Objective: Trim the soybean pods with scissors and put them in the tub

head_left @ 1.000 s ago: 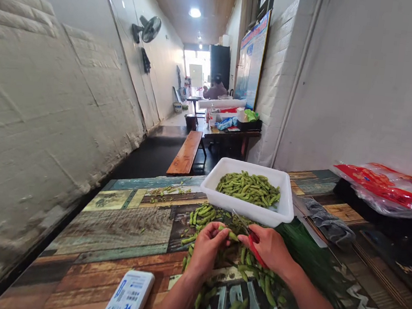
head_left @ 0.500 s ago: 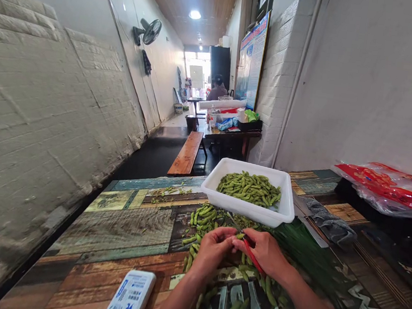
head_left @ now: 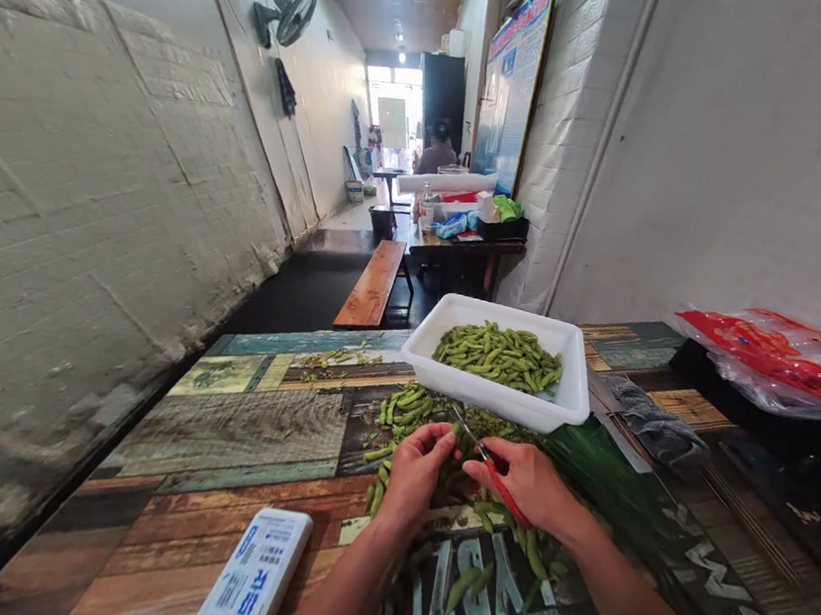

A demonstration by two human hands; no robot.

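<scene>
Pinched a pod point(head_left: 456, 430) between thumb and fingers of the left hand point(head_left: 419, 463), apparently to leave its end exposed to the blades. Gripped the scissors point(head_left: 509, 497) by the red handles in the right hand point(head_left: 530, 480), with blades angled toward the left fingertips. Had loose pods point(head_left: 404, 409) on the table point(head_left: 238, 431) around the hands and heaped pods point(head_left: 499, 353) in a white tub point(head_left: 490, 392) just beyond, probably for short reach.
</scene>
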